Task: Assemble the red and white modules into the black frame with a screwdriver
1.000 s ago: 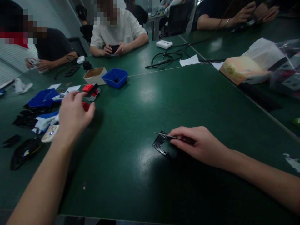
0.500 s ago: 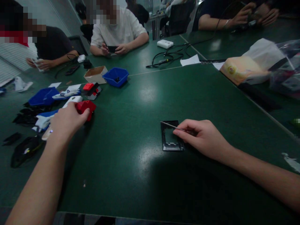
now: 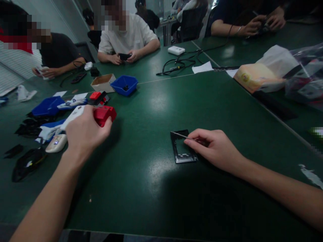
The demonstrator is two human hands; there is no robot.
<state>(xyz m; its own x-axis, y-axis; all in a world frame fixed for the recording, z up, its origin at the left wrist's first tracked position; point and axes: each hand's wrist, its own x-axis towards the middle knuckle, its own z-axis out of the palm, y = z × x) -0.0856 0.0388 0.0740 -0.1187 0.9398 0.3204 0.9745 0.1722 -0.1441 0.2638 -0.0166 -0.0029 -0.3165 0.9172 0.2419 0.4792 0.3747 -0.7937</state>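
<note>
Across the green table (image 3: pixel 141 141), at eleven o'clock, our left hand (image 3: pixel 85 131) is gripping a red block (image 3: pixel 107 112); at one, our right hand (image 3: pixel 217 148) is pinching a thin tool (image 3: pixel 180 135) over a black frame (image 3: pixel 185 159). Seemingly we are handling the block, probably next requiring firm grip.

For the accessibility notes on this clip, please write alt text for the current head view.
A person's left hand grips a red object while the right hand holds a thin metal tool over a black rectangular frame on a green table. Other people sit across it.
</note>
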